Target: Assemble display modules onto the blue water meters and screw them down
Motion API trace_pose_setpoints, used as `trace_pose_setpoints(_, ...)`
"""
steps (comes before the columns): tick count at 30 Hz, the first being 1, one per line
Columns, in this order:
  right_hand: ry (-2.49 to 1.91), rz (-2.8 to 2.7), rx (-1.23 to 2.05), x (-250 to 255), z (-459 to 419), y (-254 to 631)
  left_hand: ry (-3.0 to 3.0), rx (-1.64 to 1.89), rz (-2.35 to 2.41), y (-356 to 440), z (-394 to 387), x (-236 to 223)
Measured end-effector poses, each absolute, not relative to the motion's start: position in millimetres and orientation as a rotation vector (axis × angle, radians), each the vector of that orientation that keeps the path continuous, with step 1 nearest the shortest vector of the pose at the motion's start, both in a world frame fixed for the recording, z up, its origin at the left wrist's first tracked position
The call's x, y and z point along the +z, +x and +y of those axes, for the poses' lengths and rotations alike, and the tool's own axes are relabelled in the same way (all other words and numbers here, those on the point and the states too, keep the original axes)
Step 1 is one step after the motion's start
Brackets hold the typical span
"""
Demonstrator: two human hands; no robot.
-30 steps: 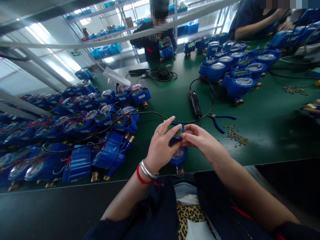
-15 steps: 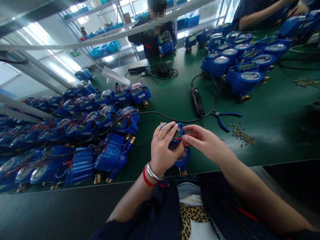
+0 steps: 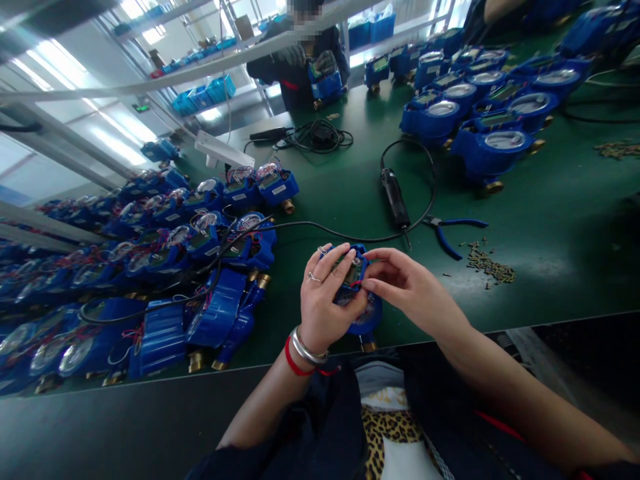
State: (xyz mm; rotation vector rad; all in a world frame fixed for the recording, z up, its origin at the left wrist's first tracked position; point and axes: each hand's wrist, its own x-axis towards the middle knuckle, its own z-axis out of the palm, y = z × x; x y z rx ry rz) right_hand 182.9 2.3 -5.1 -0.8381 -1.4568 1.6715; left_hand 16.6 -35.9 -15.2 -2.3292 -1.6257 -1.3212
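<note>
A blue water meter [image 3: 369,320] with a brass end stands at the table's front edge before me, its circuit board [image 3: 354,272] showing in the opened housing. My left hand [image 3: 327,293] is closed round the housing from the left, fingers lying over its top and thumb along the near side. From the right, my right hand [image 3: 405,283] has its fingers bent in a pinch at the housing's right edge. Red wire [image 3: 356,284] shows beside the right thumb tip. What lies between those fingertips is too small and hidden to make out.
A black electric screwdriver [image 3: 395,198] with a cable, blue-handled pliers [image 3: 449,233] and a pile of small screws [image 3: 490,265] lie to the right. Rows of blue meters [image 3: 215,307] fill the left; more meters [image 3: 493,150] stand back right. Across the table a co-worker [image 3: 300,73] holds a meter.
Both hands stay at the same meter. The right fingertips have shifted slightly at its edge, and more of the board and red wire shows. The view has shifted a little.
</note>
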Motion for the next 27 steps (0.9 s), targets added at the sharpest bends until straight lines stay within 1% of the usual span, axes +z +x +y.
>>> trace_pose_setpoints(6,-0.728,-1.357,1.753,-8.4,5.7,179.7,-2.331,-1.349,-1.636,16.6,-36.2,-14.3)
trace_pose_setpoints(12,-0.650,-1.321,1.774,-13.2,11.2,177.1,-2.309,-1.411,-1.798,16.3,-37.4,-8.0)
trace_pose_setpoints(21,-0.705,-1.376,1.756,-6.8,10.4,179.2,-2.236,-1.436,-1.902,19.7,-40.5,-8.3)
trace_pose_setpoints(27,-0.707,-1.370,1.750,-4.9,9.9,180.6,-2.276,-1.317,-1.929,19.6,-42.9,-1.5)
